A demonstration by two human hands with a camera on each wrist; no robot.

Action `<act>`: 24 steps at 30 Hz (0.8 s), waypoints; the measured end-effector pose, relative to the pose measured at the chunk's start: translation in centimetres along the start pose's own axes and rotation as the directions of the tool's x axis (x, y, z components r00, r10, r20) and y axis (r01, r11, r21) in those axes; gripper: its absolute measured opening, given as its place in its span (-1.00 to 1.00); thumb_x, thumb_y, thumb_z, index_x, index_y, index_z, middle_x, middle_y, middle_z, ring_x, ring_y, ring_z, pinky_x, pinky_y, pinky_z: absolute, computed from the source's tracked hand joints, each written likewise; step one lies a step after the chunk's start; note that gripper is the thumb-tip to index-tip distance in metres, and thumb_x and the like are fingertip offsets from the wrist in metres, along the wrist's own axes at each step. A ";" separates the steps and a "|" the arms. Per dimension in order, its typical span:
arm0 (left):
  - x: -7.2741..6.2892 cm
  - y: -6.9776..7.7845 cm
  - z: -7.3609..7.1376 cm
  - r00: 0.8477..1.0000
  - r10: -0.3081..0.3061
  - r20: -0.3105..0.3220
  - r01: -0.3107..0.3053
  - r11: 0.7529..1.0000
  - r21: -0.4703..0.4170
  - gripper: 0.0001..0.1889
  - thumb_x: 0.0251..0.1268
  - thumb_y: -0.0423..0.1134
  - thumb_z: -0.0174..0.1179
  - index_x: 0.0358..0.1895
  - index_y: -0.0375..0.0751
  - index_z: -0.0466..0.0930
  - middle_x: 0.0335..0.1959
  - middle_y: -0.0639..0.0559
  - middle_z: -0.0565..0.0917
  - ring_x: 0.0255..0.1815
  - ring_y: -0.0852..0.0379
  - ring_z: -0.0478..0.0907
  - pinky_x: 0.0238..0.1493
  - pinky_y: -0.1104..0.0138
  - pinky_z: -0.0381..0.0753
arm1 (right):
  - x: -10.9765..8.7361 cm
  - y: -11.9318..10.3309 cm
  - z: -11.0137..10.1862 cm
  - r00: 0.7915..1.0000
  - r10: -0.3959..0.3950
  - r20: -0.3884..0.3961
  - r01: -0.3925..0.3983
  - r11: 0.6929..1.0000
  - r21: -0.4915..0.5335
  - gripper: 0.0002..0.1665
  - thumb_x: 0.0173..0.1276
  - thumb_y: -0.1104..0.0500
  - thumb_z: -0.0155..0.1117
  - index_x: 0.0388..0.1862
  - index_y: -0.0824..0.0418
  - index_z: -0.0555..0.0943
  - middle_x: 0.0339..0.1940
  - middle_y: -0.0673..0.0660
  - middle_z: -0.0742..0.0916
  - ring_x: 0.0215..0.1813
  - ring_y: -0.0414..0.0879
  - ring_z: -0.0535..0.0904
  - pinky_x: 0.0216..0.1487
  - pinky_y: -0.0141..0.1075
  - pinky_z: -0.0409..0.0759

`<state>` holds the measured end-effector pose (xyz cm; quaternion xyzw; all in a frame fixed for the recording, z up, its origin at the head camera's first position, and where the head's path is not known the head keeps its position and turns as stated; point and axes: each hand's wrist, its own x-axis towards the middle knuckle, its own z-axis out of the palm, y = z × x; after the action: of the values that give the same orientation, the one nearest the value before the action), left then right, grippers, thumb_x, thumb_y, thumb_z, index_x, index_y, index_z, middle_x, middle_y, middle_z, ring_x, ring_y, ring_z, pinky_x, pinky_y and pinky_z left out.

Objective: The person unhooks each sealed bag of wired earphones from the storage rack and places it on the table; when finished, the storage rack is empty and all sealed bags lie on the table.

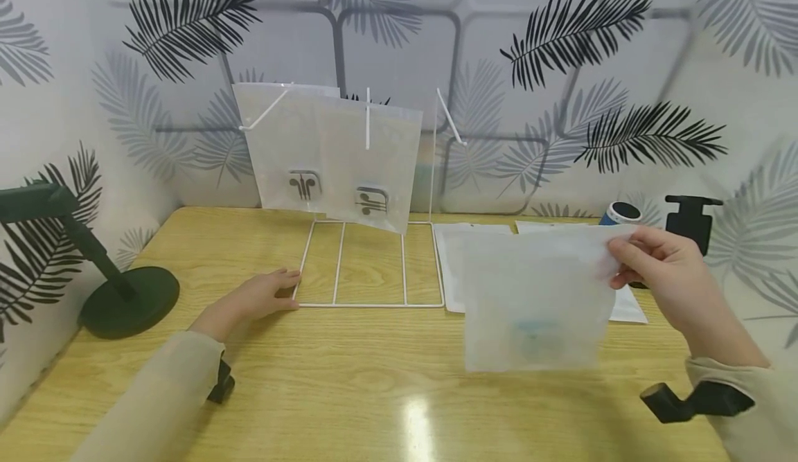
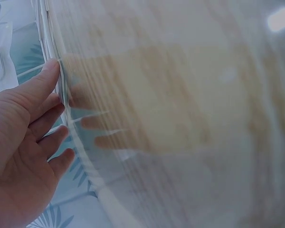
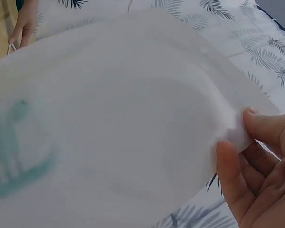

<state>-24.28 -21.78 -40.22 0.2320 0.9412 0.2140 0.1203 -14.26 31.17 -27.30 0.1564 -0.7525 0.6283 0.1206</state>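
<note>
White and grey, with black fronds across it, the wall covering [image 1: 393,46] spans the back! Below it lies the pale wooden table [image 1: 349,372], and on that stands the white wire rack [image 1: 374,305], bags with earphone shapes [image 1: 339,171] hanging from its left and middle hooks. Dark green lamp [image 1: 129,303] over at the left. And look right: a translucent bag [image 1: 539,299] is up over the table, in front of the white bags [image 1: 451,275] lying flat beside the rack. Right hand [image 1: 663,268] has it, upper corner pinched between thumb and fingers! Left hand [image 1: 262,294] is open, fingers loosely extended, touching the rack's near left corner. Smallest of all, a blue-green shape [image 3: 23,147] shows through the held bag, too blurred to name.
</note>
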 end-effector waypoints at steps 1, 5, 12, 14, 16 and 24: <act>0.0 0.0 0.0 1.000 0.001 -0.001 -0.001 1.000 0.003 -0.34 0.27 -0.13 0.16 0.33 -0.44 0.18 0.33 -0.39 0.14 0.31 -0.39 0.03 0.23 -0.17 0.06 | -0.2 0.1 -0.4 1.000 -0.001 0.011 0.001 1.000 0.013 -0.78 0.32 0.45 0.08 -0.42 0.26 0.63 -0.60 0.06 0.61 -0.60 -0.17 0.56 -0.52 -0.43 0.58; 0.1 -0.1 0.0 1.000 -0.002 -0.002 0.002 1.000 0.011 -0.34 0.27 -0.13 0.15 0.33 -0.43 0.18 0.34 -0.39 0.14 0.31 -0.39 0.03 0.22 -0.17 0.06 | -1.0 0.9 -2.1 0.997 -0.013 0.077 0.006 0.996 0.093 -0.72 0.33 0.51 -0.01 -0.36 0.29 0.63 -0.58 0.07 0.61 -0.57 -0.17 0.54 -0.52 -0.43 0.58; 0.2 -0.3 0.1 1.000 0.007 0.000 -0.007 1.000 0.020 -0.35 0.27 -0.15 0.16 0.32 -0.45 0.20 0.34 -0.33 0.17 0.34 -0.35 0.01 0.24 -0.14 0.06 | -2.4 2.4 -5.7 0.988 0.041 0.152 -0.066 0.984 0.163 -0.69 0.39 0.48 -0.09 -0.28 0.30 0.63 -0.50 0.08 0.61 -0.53 -0.16 0.54 -0.51 -0.42 0.57; 0.1 -0.3 0.0 1.000 0.009 0.000 -0.009 1.000 0.023 -0.36 0.27 -0.15 0.16 0.31 -0.45 0.20 0.34 -0.33 0.17 0.33 -0.35 0.01 0.24 -0.13 0.07 | -2.7 3.0 -6.8 0.985 0.065 0.160 -0.093 0.980 0.175 -0.68 0.40 0.47 -0.11 -0.29 0.29 0.63 -0.51 0.08 0.61 -0.54 -0.16 0.54 -0.52 -0.42 0.57; 0.1 -0.3 0.0 1.000 0.007 0.001 -0.007 1.000 0.024 -0.35 0.27 -0.15 0.16 0.32 -0.45 0.20 0.34 -0.34 0.17 0.33 -0.35 0.01 0.24 -0.13 0.07 | -3.0 3.7 -8.0 0.983 0.084 0.166 -0.113 0.979 0.172 -0.65 0.40 0.48 -0.13 -0.31 0.28 0.63 -0.53 0.08 0.59 -0.56 -0.17 0.53 -0.54 -0.42 0.56; 0.2 -0.4 0.1 1.000 0.014 0.003 -0.014 1.000 0.022 -0.35 0.27 -0.13 0.16 0.31 -0.45 0.21 0.34 -0.35 0.17 0.33 -0.36 0.02 0.23 -0.14 0.08 | -3.7 6.3 -12.1 0.952 0.275 0.134 -0.282 0.959 0.040 -0.68 0.43 0.38 -0.07 -0.33 0.14 0.61 -0.54 0.08 0.60 -0.59 -0.16 0.52 -0.57 -0.40 0.56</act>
<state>-24.58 -21.98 -40.49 0.2401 0.9417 0.2041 0.1175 -13.48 44.42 -32.21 0.0920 -0.7545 0.6494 -0.0221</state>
